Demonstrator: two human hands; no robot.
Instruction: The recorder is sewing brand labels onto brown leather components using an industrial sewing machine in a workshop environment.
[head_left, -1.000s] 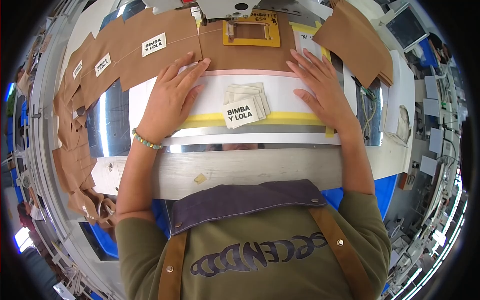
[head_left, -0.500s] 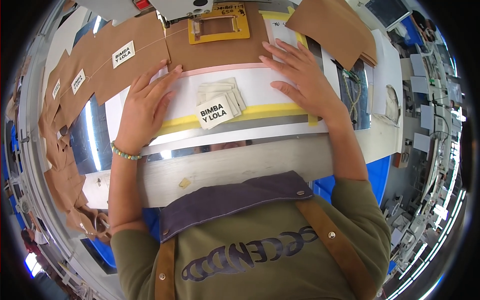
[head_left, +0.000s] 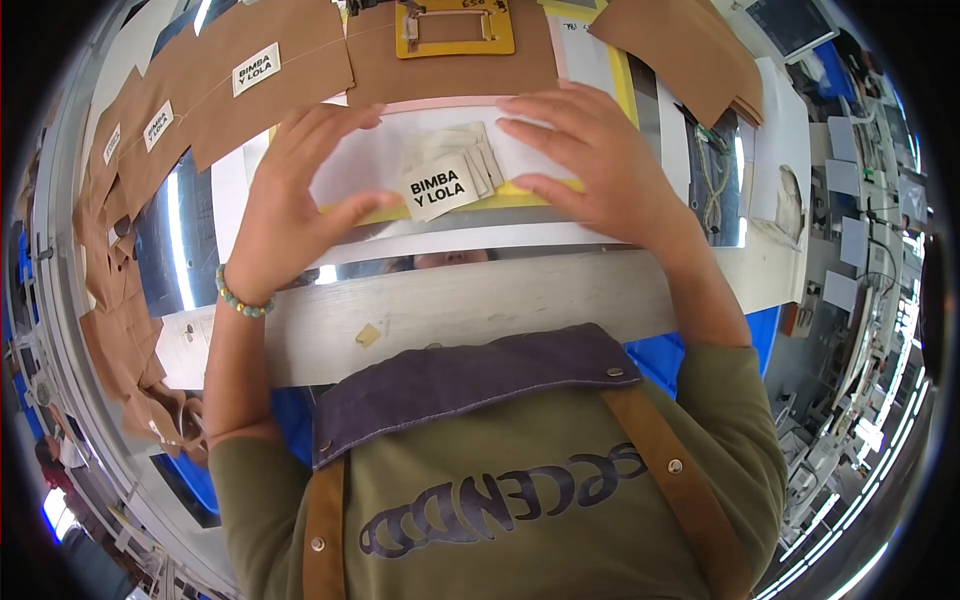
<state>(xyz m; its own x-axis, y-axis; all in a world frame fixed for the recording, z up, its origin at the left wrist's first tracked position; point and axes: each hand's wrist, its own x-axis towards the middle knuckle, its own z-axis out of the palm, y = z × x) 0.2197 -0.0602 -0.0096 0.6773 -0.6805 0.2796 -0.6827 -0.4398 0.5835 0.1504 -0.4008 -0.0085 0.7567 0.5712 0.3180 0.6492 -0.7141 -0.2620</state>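
Over the white board, my left hand (head_left: 300, 180) is open, its fingers curved and the thumb stretched toward a small pile of white fabric labels (head_left: 440, 192) with black print. On the pile's other side, my right hand (head_left: 600, 155) is also open, thumb and fingers apart. Neither hand holds anything. The labels lie fanned out between both hands, across a yellow tape strip. Just beyond them is a brown panel (head_left: 460, 80), its near edge along a pink strip. A yellow frame (head_left: 455, 50) with a rectangular window sits on that panel, under the machine.
At the left, a chain of brown pieces (head_left: 300, 75) bears sewn white labels and hangs over the table's side. More brown panels (head_left: 690, 65) are stacked at the far right. Cords (head_left: 712, 185) lie near a white box (head_left: 785, 150). A scrap (head_left: 368, 334) rests on the table's near edge.
Both hands have left the brown panel's near edge and come in toward the label pile. My left thumb has swung out from the fingers. The whole view has shifted slightly.
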